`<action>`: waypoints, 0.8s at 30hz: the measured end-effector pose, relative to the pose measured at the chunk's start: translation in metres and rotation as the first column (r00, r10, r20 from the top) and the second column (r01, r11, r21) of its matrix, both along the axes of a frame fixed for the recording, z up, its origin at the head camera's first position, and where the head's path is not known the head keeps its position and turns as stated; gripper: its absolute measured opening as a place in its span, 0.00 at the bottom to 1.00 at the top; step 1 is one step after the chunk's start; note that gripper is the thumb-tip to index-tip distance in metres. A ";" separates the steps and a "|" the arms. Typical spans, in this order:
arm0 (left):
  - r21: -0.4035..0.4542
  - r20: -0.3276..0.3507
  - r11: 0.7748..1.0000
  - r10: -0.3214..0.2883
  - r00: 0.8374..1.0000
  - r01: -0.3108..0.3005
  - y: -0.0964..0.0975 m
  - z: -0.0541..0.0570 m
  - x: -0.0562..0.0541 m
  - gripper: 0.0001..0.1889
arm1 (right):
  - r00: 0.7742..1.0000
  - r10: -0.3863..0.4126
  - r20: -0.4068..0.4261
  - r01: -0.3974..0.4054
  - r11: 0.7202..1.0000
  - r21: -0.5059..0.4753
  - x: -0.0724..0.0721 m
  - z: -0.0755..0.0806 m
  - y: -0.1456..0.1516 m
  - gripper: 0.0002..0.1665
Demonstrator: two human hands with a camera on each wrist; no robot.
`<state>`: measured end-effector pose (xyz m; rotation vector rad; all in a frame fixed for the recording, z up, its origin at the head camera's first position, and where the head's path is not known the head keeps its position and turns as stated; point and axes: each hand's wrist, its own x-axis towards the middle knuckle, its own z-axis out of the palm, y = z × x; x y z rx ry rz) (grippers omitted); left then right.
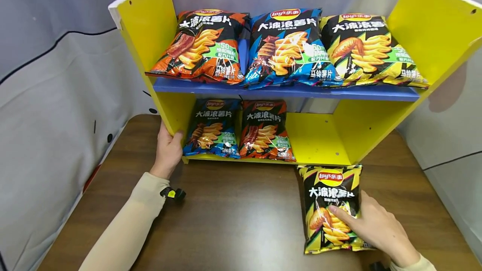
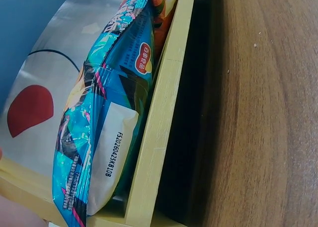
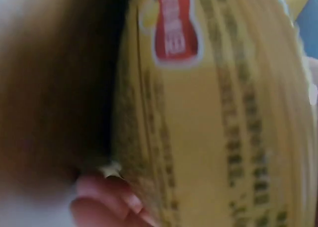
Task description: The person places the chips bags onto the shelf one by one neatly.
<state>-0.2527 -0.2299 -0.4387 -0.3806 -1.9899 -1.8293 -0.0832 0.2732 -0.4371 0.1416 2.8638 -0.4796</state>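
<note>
A yellow-and-black bag of potato chips [image 1: 331, 216] is in my right hand [image 1: 380, 223], the thumb across its front and the other fingers behind it. In the right wrist view the printed back of this chip bag [image 3: 198, 113] fills most of the picture, blurred. My left hand [image 1: 168, 149] grips the lower left side panel of the yellow shelf [image 1: 144, 32]. Just right of that hand, on the lower level, stands a blue chip bag [image 1: 211, 131], and beside it a red one [image 1: 265, 133].
On the blue upper board [image 1: 286, 91] lie a red chip bag [image 1: 207, 49], a blue chip bag [image 1: 288, 49] and a yellow chip bag [image 1: 370, 51]. A bare stretch of yellow lower board [image 1: 320, 137] lies right of the lower red bag. Beneath everything is a brown wooden table [image 1: 233, 212].
</note>
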 end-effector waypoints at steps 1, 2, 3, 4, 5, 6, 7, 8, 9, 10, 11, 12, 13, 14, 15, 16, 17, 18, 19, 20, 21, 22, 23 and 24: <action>0.001 0.000 1.000 0.000 1.000 0.000 0.000 0.000 0.000 0.29 | 1.000 0.003 0.010 -0.002 1.000 -0.017 0.000 -0.001 0.001 0.63; 0.002 0.001 1.000 0.001 1.000 -0.001 0.000 0.001 0.000 0.29 | 1.000 -0.001 0.024 0.002 0.999 -0.038 0.000 -0.002 0.001 0.61; 0.003 0.003 1.000 0.003 1.000 -0.003 0.000 0.001 0.000 0.29 | 0.999 -0.008 0.045 0.010 0.999 -0.054 0.001 -0.003 0.002 0.62; 0.004 0.004 1.000 0.005 1.000 -0.005 0.000 0.001 0.001 0.29 | 0.998 -0.012 0.064 0.017 0.997 -0.072 0.001 -0.004 0.003 0.62; 0.007 0.006 1.000 0.005 1.000 -0.005 0.000 0.001 0.001 0.29 | 0.996 -0.019 0.091 0.027 0.996 -0.088 0.001 -0.005 0.004 0.63; 0.005 0.009 1.000 0.006 1.000 -0.006 0.000 0.002 0.001 0.29 | 0.993 -0.025 0.114 0.037 0.994 -0.099 0.001 -0.005 0.005 0.65; 0.003 0.013 1.000 0.005 1.000 -0.006 0.000 0.001 0.001 0.30 | 0.991 -0.034 0.132 0.048 0.993 -0.109 0.002 -0.005 0.006 0.66; 0.002 0.012 1.000 0.005 1.000 -0.005 0.000 0.001 0.001 0.30 | 0.988 -0.043 0.148 0.060 0.992 -0.114 0.001 -0.005 0.006 0.67; 0.001 0.011 1.000 0.004 1.000 -0.004 0.000 0.001 0.001 0.30 | 0.987 -0.049 0.155 0.067 0.991 -0.115 0.001 -0.005 0.007 0.68; -0.001 0.011 1.000 0.005 1.000 -0.005 0.000 0.001 0.000 0.30 | 0.986 -0.053 0.156 0.072 0.991 -0.117 0.001 -0.005 0.007 0.68; -0.003 0.012 1.000 0.005 1.000 -0.005 0.000 0.001 0.000 0.31 | 0.987 -0.056 0.152 0.074 0.990 -0.116 0.002 -0.006 0.007 0.68; -0.006 0.012 1.000 0.007 1.000 -0.007 0.000 0.001 0.000 0.30 | 0.988 -0.057 0.141 0.073 0.991 -0.113 0.002 -0.006 0.007 0.68; -0.004 0.011 1.000 0.008 1.000 -0.008 0.000 0.001 0.000 0.31 | 0.990 -0.057 0.132 0.072 0.991 -0.109 0.002 -0.006 0.007 0.68; -0.003 0.008 1.000 0.009 1.000 -0.009 0.001 0.001 0.000 0.31 | 0.991 -0.057 0.120 0.070 0.992 -0.106 0.002 -0.006 0.007 0.67; -0.002 0.007 1.000 0.010 1.000 -0.010 0.001 0.000 0.000 0.31 | 0.992 -0.060 0.107 0.071 0.992 -0.103 0.002 -0.006 0.006 0.67; -0.002 0.006 1.000 0.011 1.000 -0.011 0.001 0.000 0.000 0.31 | 0.994 -0.064 0.090 0.074 0.992 -0.105 0.003 -0.006 0.006 0.66; -0.001 0.006 1.000 0.010 1.000 -0.010 0.001 0.000 0.000 0.31 | 0.995 -0.068 0.074 0.076 0.991 -0.110 0.004 -0.007 0.006 0.65; -0.002 0.006 1.000 0.010 1.000 -0.010 0.001 0.000 0.000 0.31 | 0.996 -0.070 0.048 0.075 0.990 -0.118 0.005 -0.007 0.006 0.63; -0.003 0.006 1.000 0.010 1.000 -0.010 0.001 0.000 0.000 0.31 | 0.997 -0.074 0.015 0.075 0.988 -0.134 0.007 -0.007 0.006 0.60; -0.005 0.007 1.000 0.009 1.000 -0.009 0.001 0.000 0.000 0.31 | 0.997 -0.075 -0.018 0.071 0.986 -0.150 0.008 -0.008 0.006 0.58; -0.006 0.008 1.000 0.008 1.000 -0.008 0.001 -0.001 0.000 0.31 | 0.996 -0.075 -0.056 0.065 0.984 -0.168 0.011 -0.008 0.006 0.55; -0.009 0.007 1.000 0.007 1.000 -0.007 0.001 -0.001 0.000 0.31 | 0.993 -0.074 -0.096 0.055 0.980 -0.191 0.013 -0.008 0.006 0.51; -0.010 0.006 1.000 0.006 1.000 -0.006 0.000 -0.001 0.000 0.31 | 0.989 -0.070 -0.130 0.042 0.978 -0.205 0.014 -0.008 0.007 0.49; -0.010 0.005 1.000 0.005 1.000 -0.005 0.000 -0.001 0.000 0.31 | 0.985 -0.067 -0.158 0.031 0.975 -0.219 0.016 -0.008 0.007 0.47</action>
